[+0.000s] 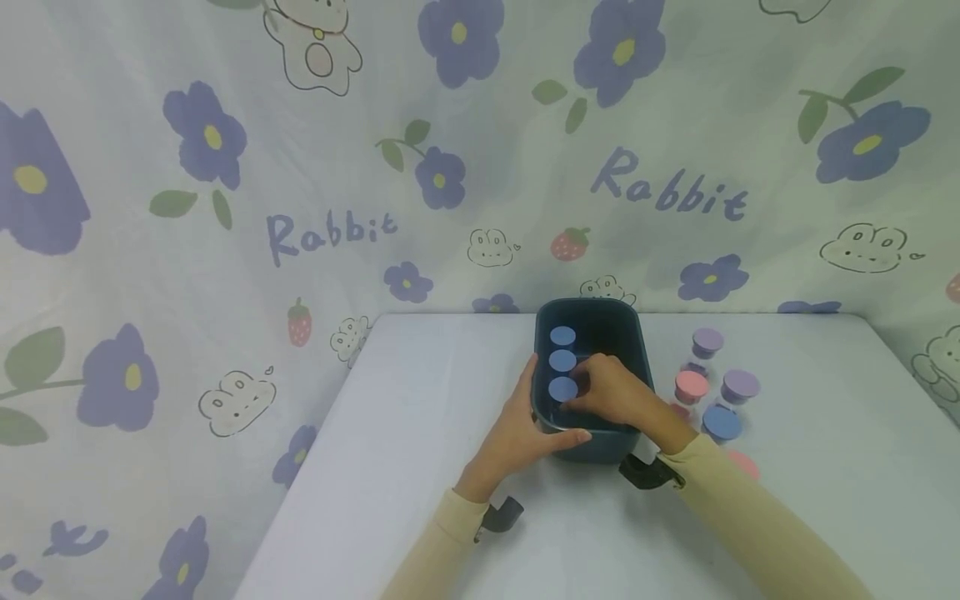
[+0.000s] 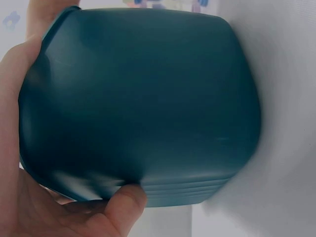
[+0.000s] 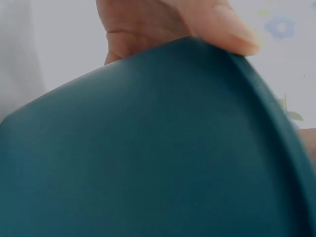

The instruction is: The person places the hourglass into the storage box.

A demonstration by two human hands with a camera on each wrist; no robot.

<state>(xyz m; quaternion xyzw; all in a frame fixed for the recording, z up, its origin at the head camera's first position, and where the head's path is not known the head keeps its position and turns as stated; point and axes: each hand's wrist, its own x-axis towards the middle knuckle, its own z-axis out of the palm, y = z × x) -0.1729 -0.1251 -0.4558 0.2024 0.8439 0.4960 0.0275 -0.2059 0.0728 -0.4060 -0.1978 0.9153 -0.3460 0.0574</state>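
Note:
A deep dark teal bin point(image 1: 592, 447) stands on the table, its long side running away from me. My left hand point(image 1: 513, 437) grips its near left corner, fingers along the left side and thumb across the front wall. The left wrist view shows the thumb point(image 2: 127, 205) pressing the ribbed side of the bin. Inside, three blue-lidded small containers line the left wall: a far one point(image 1: 562, 336), a middle one point(image 1: 562, 361) and a near one point(image 1: 563, 388). Reaching over the right rim, my right hand point(image 1: 611, 392) pinches the near one; its fingertips are partly hidden.
Right of the bin stand more small clear containers: purple-lidded ones point(image 1: 707, 340), pink-lidded ones point(image 1: 692, 384) and a blue-lidded one point(image 1: 722, 423). My right forearm passes over a pink lid point(image 1: 742, 465). A flower-printed curtain point(image 1: 510, 150) hangs behind the white table point(image 1: 390, 433).

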